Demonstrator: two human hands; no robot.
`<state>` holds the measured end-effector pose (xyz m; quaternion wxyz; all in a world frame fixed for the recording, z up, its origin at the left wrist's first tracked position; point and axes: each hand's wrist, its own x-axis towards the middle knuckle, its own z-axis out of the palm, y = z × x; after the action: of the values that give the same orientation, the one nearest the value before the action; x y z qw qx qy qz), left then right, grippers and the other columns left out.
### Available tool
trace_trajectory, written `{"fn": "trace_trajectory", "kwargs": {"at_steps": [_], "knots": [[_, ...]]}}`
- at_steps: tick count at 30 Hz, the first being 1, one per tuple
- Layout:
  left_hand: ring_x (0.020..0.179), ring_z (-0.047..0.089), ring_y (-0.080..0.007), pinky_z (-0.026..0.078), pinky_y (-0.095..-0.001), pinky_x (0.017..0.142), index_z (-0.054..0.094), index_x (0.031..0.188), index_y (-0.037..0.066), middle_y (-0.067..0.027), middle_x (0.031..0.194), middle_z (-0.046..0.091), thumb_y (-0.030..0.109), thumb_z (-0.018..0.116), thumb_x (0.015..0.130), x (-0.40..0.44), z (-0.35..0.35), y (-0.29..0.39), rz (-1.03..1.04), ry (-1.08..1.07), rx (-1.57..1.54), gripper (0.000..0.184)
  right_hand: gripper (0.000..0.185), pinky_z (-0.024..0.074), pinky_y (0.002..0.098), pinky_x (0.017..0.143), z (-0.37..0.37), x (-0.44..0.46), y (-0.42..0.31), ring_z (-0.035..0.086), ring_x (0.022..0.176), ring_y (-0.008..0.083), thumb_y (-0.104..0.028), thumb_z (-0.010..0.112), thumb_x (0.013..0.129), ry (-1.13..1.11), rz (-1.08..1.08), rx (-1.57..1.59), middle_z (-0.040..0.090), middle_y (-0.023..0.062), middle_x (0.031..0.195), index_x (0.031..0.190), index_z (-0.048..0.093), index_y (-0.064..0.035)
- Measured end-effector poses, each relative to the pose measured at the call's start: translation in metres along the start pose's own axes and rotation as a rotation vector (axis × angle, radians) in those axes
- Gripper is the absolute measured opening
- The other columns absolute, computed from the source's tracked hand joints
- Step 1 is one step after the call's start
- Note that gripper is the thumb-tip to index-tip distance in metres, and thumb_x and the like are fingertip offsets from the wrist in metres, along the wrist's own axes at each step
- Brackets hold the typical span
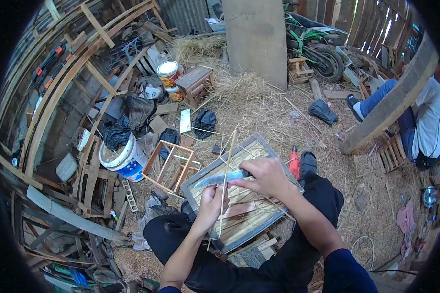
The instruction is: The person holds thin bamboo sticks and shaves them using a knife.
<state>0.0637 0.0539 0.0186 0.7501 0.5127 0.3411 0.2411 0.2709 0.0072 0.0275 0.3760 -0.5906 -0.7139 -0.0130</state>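
Fingers of the right hand (pixel 265 177) wrap closed round a knife (pixel 210 181) pointing left; the left hand (pixel 210 202) pinches a thin strip (pixel 222 215) crossing the knife, above a framed board (pixel 202 174) in the near middle.

Straw-strewn floor (pixel 259 110); plank wall (pixel 365 24) with bright gaps (pixel 387 31); wooden stool (pixel 194 77).

Rough workshop in a shed, by the look. Wall of upright planks (pixel 364 29) w/ daylight thru gaps, approx 2 o'clock; corrugated sheet (pixel 187 18) btw 11 & 12. Straw (pixel 249 95) litters flr nr 12–1. Timber framing (pixel 97 24) at 10, scrap wood (pixel 89 188) at 8, paint-type tubs (pixel 167 73) at 11, motorbike (pixel 314 53) btw 1 & 2, red pwr tool (pixel 294 165) btw 3 & 4.
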Motion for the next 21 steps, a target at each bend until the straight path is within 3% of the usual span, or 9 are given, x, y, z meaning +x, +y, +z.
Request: {"fn": "trace_trajectory", "kwargs": {"at_steps": [3,12,16,21], "knots": [[0.042,0.027,-0.0037,0.02,-0.0239,0.038,0.049,0.102,0.007,0.0058,0.062,0.034,0.027,0.044,0.107,-0.008,0.004,0.004,0.034,0.015,0.032,0.021,0.038,0.0473,0.0363,0.051,-0.012,0.002,0.007,0.064,0.055,0.0254,-0.045,0.073,0.084,-0.054,0.036,0.0,0.061,0.0078,0.06,0.08,0.065,-0.0078],[0.046,0.032,-0.0025,0.026,-0.0214,0.042,0.051,0.105,0.009,0.0062,0.067,0.037,0.029,0.043,0.107,-0.015,-0.005,-0.009,0.016,0.083,0.153,0.021,0.033,0.0522,0.0414,0.056,0.037,-0.001,-0.01,0.067,0.066,0.031,-0.039,0.065,0.09,-0.071,-0.073,0.184,0.064,0.0117,0.07,0.101,0.059,-0.0081],[0.046,0.032,-0.0023,0.027,-0.0207,0.042,0.052,0.111,0.009,0.0071,0.068,0.037,0.029,0.042,0.107,-0.018,-0.014,0.005,-0.043,0.066,0.124,0.023,0.03,0.0506,0.0406,0.053,0.04,0.008,-0.013,0.067,0.064,0.0273,-0.038,0.065,0.091,-0.052,-0.1,0.156,0.063,0.0093,0.069,0.097,0.06,-0.0096],[0.058,0.038,-0.0022,0.032,-0.0228,0.049,0.061,0.112,-0.001,0.0062,0.07,0.044,0.026,0.046,0.107,-0.023,-0.021,0.007,-0.044,0.085,0.26,0.032,0.032,0.0464,0.0376,0.05,0.022,0.01,-0.015,0.062,0.055,0.0227,-0.041,0.069,0.086,-0.157,-0.111,-0.017,0.059,0.0042,0.063,0.096,0.064,-0.0109]]}}
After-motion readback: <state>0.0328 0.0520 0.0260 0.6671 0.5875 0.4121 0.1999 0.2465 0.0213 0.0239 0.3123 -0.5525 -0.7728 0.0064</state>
